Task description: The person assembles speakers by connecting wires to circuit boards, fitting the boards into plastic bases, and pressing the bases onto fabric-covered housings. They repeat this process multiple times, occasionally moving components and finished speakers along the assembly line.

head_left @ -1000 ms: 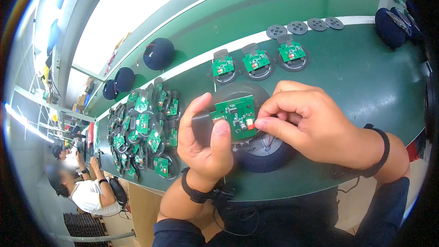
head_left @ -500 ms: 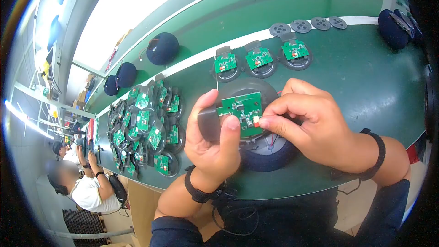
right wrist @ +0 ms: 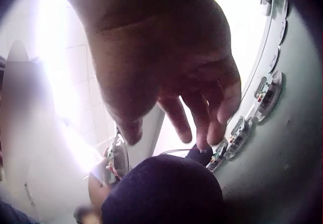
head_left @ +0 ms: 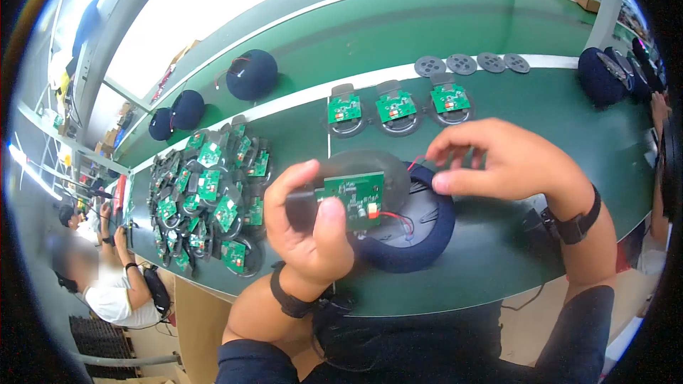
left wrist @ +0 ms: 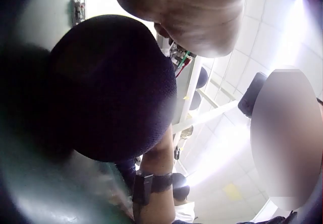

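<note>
My left hand (head_left: pixel 309 231) holds a dark round base (head_left: pixel 359 161) with a green circuit board (head_left: pixel 363 188) on it, thumb in front of the board's lower left. A red wire (head_left: pixel 395 215) runs from the small connector at the board's lower right into a navy fabric-covered round shell (head_left: pixel 409 256). That shell lies on the green table with its grey inside upward, partly behind the board. Beside the shell's upper right, my right hand (head_left: pixel 501 160) has its thumb and fingers apart, with nothing gripped between them. In the right wrist view its fingers (right wrist: pixel 184 128) hang over the shell.
Several bases with boards are piled at left (head_left: pixel 210 185). A row of 3 similar bases (head_left: pixel 396 107) lies ahead, with grey perforated discs (head_left: pixel 461 64) behind. Navy round shells stand at the back left (head_left: pixel 252 75) and far right (head_left: pixel 601 78). Another person (head_left: pixel 117 291) sits at left.
My right hand has let go of the connector at the board's edge and moved right, its fingers spreading. The board in my left hand has shifted slightly left and down, exposing the red wire.
</note>
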Motion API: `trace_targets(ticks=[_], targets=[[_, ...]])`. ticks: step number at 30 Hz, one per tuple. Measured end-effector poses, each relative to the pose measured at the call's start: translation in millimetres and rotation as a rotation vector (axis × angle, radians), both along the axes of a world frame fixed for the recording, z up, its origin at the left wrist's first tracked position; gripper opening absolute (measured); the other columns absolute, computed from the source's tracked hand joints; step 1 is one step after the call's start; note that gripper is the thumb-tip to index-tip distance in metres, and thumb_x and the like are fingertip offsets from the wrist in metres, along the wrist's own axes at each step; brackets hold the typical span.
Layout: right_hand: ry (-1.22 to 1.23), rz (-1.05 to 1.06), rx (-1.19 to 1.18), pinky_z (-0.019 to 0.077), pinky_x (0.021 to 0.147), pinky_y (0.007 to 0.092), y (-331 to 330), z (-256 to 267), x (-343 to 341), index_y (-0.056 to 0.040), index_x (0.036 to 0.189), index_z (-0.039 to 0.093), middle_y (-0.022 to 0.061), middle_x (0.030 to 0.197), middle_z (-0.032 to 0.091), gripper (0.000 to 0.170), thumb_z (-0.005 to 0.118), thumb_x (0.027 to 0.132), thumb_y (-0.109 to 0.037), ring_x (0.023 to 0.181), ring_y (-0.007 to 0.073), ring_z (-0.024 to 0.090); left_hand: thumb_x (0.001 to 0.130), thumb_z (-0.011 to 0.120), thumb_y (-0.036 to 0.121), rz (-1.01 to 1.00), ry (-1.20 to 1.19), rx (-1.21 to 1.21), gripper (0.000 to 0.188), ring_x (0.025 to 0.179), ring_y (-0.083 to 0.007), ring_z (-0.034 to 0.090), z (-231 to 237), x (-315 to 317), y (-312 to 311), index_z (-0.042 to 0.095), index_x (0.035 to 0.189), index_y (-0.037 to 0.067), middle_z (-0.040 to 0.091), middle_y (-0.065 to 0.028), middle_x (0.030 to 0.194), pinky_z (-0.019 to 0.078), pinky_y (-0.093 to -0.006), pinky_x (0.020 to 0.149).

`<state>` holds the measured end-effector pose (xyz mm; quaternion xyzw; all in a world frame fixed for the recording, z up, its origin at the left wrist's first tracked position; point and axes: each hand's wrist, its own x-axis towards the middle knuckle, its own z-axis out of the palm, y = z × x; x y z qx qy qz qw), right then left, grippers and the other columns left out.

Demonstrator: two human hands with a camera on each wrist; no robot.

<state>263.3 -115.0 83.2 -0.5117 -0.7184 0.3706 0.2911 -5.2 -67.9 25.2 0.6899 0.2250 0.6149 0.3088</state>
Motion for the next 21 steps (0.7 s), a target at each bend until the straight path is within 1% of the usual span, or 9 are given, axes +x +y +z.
trace_targets(ticks=[1, 2, 4, 5, 6, 8, 12, 17, 21], targets=[[-0.081, 0.01, 0.0, 0.0523, 0.075, 0.0282, -0.8, 1.6, 1.1, -0.0026, 0.112, 0.066, 0.0069, 0.106, 0.07, 0.037, 0.077, 0.087, -0.028, 0.09, 0.0158, 0.065, 0.092, 0.055, 0.014, -0.002, 0.029, 0.053, 0.045, 0.098, -0.0242, 0.065, 0.0, -2.2, -1.2, 0.044, 0.133, -0.001, 0.064, -0.0188, 0.113, 0.0535, -0.0367, 0.088], [-0.093, 0.008, 0.0, 0.0523, 0.075, 0.0282, 0.2, 0.2, 2.5, -0.0026, 0.112, 0.066, 0.0069, 0.106, 0.07, 0.037, 0.077, 0.087, -0.028, 0.09, 0.0158, 0.065, 0.092, 0.055, 0.014, -0.003, 0.016, 0.053, 0.045, 0.098, -0.0242, 0.065, 2.2, -2.0, -3.7, 0.044, 0.133, -0.001, 0.064, -0.0188, 0.113, 0.0535, -0.0367, 0.088], [0.046, 0.012, -0.08, 0.0531, 0.078, 0.0294, 3.3, -2.9, 2.8, -0.0024, 0.114, 0.065, 0.009, 0.11, 0.069, 0.037, 0.077, 0.088, -0.025, 0.093, 0.0157, 0.066, 0.092, 0.056, 0.014, -0.092, 0.029, 0.033, 0.045, 0.096, -0.0237, 0.065, 10.9, -1.2, -10.3, 0.044, 0.132, -0.001, 0.064, -0.0183, 0.111, 0.0534, -0.0361, 0.087], [0.123, -0.061, -0.187, 0.0542, 0.084, 0.0292, 1.3, 3.2, -0.2, -0.0013, 0.115, 0.064, 0.0103, 0.111, 0.069, 0.029, 0.073, 0.091, -0.016, 0.1, 0.0165, 0.067, 0.091, 0.056, 0.013, -0.139, -0.009, 0.0, 0.045, 0.096, -0.0227, 0.064, 15.5, 2.0, -12.7, 0.045, 0.132, -0.002, 0.064, -0.0177, 0.111, 0.0533, -0.0353, 0.086], [0.113, -0.059, -0.183, 0.0542, 0.084, 0.0292, 2.6, -1.0, -1.5, -0.0013, 0.115, 0.064, 0.0103, 0.111, 0.069, 0.029, 0.073, 0.091, -0.016, 0.1, 0.0165, 0.067, 0.091, 0.056, 0.013, -0.136, -0.018, 0.005, 0.045, 0.096, -0.0227, 0.064, 14.5, 2.2, -11.2, 0.045, 0.132, -0.002, 0.064, -0.0177, 0.111, 0.0533, -0.0353, 0.086], [0.439, -0.091, -0.105, 0.0542, 0.088, 0.029, 9.9, -18.9, -4.7, -0.0004, 0.111, 0.065, 0.0095, 0.11, 0.069, 0.02, 0.069, 0.093, -0.008, 0.104, 0.017, 0.067, 0.091, 0.056, 0.011, -0.058, 0.002, 0.007, 0.043, 0.096, -0.0211, 0.064, 9.7, 1.5, -6.5, 0.047, 0.131, -0.003, 0.064, -0.0169, 0.111, 0.0532, -0.034, 0.086], [0.604, -0.113, -0.123, 0.0539, 0.091, 0.0285, 12.7, -26.0, -11.2, 0.0013, 0.112, 0.065, 0.0094, 0.108, 0.07, 0.019, 0.068, 0.094, -0.004, 0.104, 0.0145, 0.067, 0.091, 0.056, 0.009, -0.029, -0.07, -0.07, 0.042, 0.095, -0.0194, 0.065, 5.7, 4.9, -4.7, 0.048, 0.131, -0.003, 0.065, -0.0161, 0.111, 0.0531, -0.0327, 0.086], [0.846, -0.07, 0.073, 0.052, 0.094, 0.03, 9.6, -38.2, -23.5, 0.0004, 0.108, 0.069, 0.0087, 0.109, 0.072, 0.015, 0.069, 0.094, -0.005, 0.105, 0.013, 0.065, 0.092, 0.057, 0.009, -0.077, -0.121, -0.155, 0.04, 0.094, -0.0181, 0.065, 11.1, 8.5, -6.6, 0.049, 0.13, -0.003, 0.066, -0.0149, 0.109, 0.0529, -0.0311, 0.086], [0.833, -0.099, 0.047, 0.0515, 0.095, 0.0308, 2.3, -35.3, -36.0, 0.0, 0.114, 0.069, 0.0098, 0.115, 0.071, 0.02, 0.067, 0.095, -0.005, 0.106, 0.0134, 0.065, 0.095, 0.06, 0.007, -0.112, -0.162, -0.164, 0.036, 0.095, -0.013, 0.062, 9.5, 8.7, -6.2, 0.052, 0.129, -0.003, 0.065, -0.011, 0.111, 0.0493, -0.0272, 0.084]])
